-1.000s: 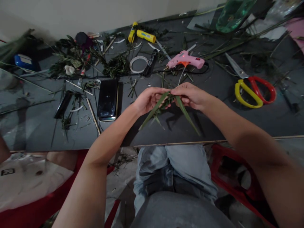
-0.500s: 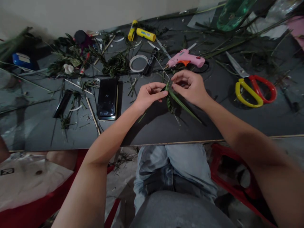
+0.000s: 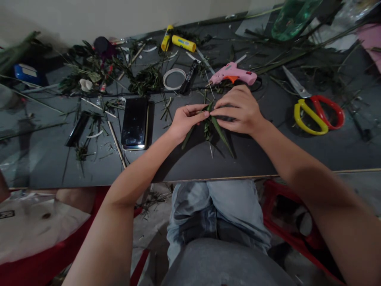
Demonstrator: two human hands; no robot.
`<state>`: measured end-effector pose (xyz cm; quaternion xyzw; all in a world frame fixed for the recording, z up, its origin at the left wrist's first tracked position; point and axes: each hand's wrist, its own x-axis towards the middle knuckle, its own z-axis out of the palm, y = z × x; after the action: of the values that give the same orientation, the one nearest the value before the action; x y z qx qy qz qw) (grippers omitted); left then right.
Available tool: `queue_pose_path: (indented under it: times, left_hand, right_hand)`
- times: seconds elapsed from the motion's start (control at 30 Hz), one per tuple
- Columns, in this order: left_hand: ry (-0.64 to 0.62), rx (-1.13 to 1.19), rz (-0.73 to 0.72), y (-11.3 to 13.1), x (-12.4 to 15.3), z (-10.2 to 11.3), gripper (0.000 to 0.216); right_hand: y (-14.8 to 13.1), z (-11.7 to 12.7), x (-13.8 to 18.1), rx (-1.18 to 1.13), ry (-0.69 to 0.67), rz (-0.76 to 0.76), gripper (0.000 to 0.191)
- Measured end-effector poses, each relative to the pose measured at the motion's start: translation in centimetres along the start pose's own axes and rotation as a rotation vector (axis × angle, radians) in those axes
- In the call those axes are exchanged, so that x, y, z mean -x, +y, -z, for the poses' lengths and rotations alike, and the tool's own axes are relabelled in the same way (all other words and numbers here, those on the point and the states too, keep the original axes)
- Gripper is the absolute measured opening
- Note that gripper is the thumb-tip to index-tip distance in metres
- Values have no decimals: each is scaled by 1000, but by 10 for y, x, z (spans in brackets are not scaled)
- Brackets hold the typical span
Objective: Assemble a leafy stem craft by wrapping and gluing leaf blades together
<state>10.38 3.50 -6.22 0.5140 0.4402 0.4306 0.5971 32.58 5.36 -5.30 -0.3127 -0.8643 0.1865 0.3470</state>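
Both of my hands meet over the middle of the dark table [image 3: 268,159], pinching a small bunch of long green leaves [image 3: 218,133]. My left hand [image 3: 186,121] grips the bunch at its top with closed fingers. My right hand [image 3: 238,111] is closed over the same spot from the right, fingertips pressed on the leaves. The leaf blades fan down toward me and rest close to the tabletop. A thin wire [image 3: 210,85] rises from between my fingers toward the pink glue gun [image 3: 233,74].
A black phone [image 3: 135,123] lies left of my hands. Red and yellow scissors [image 3: 318,111] lie at the right. A white wire coil [image 3: 173,78], a black pen [image 3: 189,77], yellow tubes [image 3: 183,43], leafy cuttings [image 3: 98,71] and stems litter the far side. A red stool [image 3: 291,222] stands beside my knees.
My hands came down toward the tabletop with the leaf bunch. The right hand turned over the top of it and the leaves now point down toward me.
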Motion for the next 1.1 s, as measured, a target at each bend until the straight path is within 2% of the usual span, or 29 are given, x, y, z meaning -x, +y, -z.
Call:
queue_pose_path:
  times: [0.1,0.2,0.27,0.43,0.5,0.73,0.93,1.1]
  left_hand:
    - [-27,50,38,-1,0,0,38]
    - [-71,113,68,-2,-1,0,35]
    - [-82,113,91,-2,-1,0,33]
    - [-59,46,123,4,2,-1,34]
    - [-55,32,128,7,4,-1,36]
    - [-99,-78,122,13,7,-1,38]
    - [-123,-114,90,10,6,2,35]
    - [-62,-25,82,6,8,-8,37]
  right_hand:
    - [0,1,0,-19,-24,-20,17]
    - [4,-5,1,69,23,114,16]
    - [4,-9,3,116,86,142,19]
    - [-9,-14,5,22,163,-75,31]
    - [-12,-14,4,-21,184,-113,34]
    - [-11,-19,2,-144,194,-142,33]
    - [-11,-24,3,-111,229,-185,35]
    - [-12,-25,3,-95,243,-174,33]
